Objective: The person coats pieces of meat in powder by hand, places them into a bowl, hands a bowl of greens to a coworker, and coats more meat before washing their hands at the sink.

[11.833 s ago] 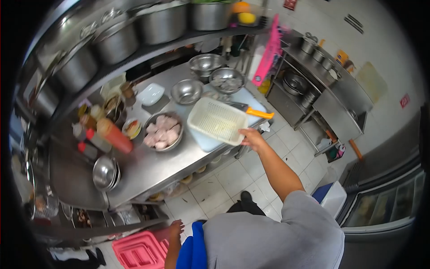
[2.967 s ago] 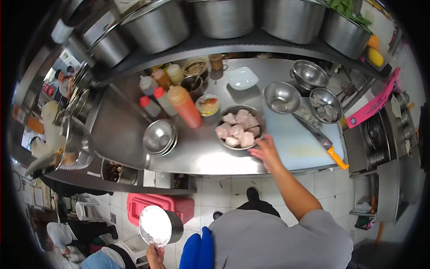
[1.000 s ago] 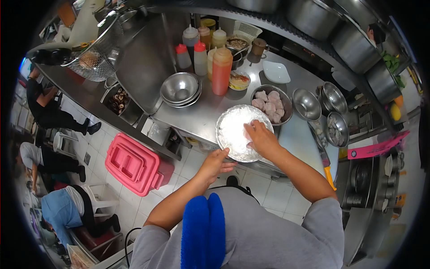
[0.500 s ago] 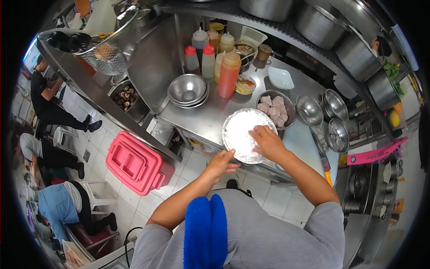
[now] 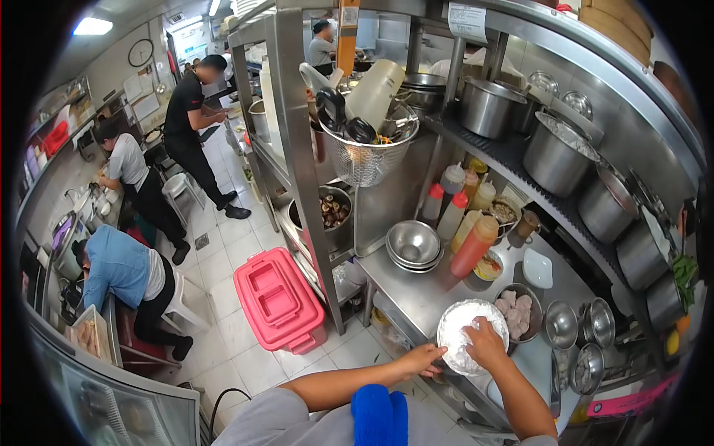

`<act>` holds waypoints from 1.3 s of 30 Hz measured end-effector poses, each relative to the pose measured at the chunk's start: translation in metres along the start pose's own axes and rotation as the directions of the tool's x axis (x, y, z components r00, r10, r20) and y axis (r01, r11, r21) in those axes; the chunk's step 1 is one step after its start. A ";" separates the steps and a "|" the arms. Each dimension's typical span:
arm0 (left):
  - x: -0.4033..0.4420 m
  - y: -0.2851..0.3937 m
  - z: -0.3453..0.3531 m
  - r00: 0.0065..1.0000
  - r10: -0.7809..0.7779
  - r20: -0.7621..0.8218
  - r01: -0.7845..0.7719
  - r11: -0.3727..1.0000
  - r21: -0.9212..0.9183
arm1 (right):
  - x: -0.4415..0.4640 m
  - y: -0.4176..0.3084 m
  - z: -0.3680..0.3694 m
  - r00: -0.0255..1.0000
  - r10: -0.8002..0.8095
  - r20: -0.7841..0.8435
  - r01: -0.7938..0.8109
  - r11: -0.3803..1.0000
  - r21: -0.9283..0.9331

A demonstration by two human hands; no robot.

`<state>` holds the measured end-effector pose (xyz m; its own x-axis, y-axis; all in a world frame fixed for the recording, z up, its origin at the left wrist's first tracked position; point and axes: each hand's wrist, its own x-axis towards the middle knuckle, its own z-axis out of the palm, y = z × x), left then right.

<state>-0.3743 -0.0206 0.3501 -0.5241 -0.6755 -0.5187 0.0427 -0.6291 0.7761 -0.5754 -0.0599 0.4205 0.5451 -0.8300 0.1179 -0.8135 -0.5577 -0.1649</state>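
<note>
A round metal bowl of white, flour-like powder [image 5: 455, 338] sits at the counter's front edge. My left hand [image 5: 422, 360] grips its near-left rim, thumb on top. My right hand [image 5: 487, 346] reaches into the powder with fingers bent down; the fingertips are partly hidden, and whatever they hold cannot be made out. Just behind and right of the powder stands a metal bowl of pale raw meat pieces [image 5: 516, 312], which look like chicken.
On the counter [image 5: 394, 286] stand stacked metal bowls [image 5: 414, 243], squeeze bottles [image 5: 474, 244], a white dish [image 5: 538, 268] and small bowls [image 5: 561, 324]. A pink lidded bin [image 5: 277, 297] is on the floor. Pots [image 5: 561, 149] line the shelf above. Several people work at left.
The view has swung up and left, so the counter appears lower and farther right. My right hand stays in the powder; my left hand stays at the bowl's rim.
</note>
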 end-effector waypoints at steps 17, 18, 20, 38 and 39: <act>0.011 -0.011 -0.004 1.000 -0.014 0.004 0.014 1.000 -0.002 | 0.016 0.009 -0.016 0.969 -0.023 0.246 -0.008 0.992 0.125; 0.011 -0.011 -0.004 1.000 -0.016 0.004 0.016 1.000 0.000 | 0.019 0.016 -0.008 0.970 -0.007 0.242 -0.014 0.997 0.082; 0.012 -0.014 -0.005 1.000 -0.005 0.007 0.005 1.000 -0.026 | 0.019 0.027 0.003 0.970 0.012 0.241 -0.023 0.999 0.043; -0.009 0.014 0.011 0.995 -0.022 -0.095 0.007 0.989 -0.150 | -0.019 0.028 -0.005 0.989 -0.125 -0.078 0.130 0.989 0.070; -0.010 0.014 0.012 0.996 -0.027 -0.086 0.014 0.989 -0.146 | -0.020 0.026 -0.001 0.991 -0.113 -0.077 0.119 0.991 0.069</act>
<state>-0.3793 -0.0182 0.3703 -0.4502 -0.6886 -0.5684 0.1591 -0.6883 0.7078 -0.6074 -0.0579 0.4149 0.6165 -0.7585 0.2110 -0.7272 -0.6513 -0.2168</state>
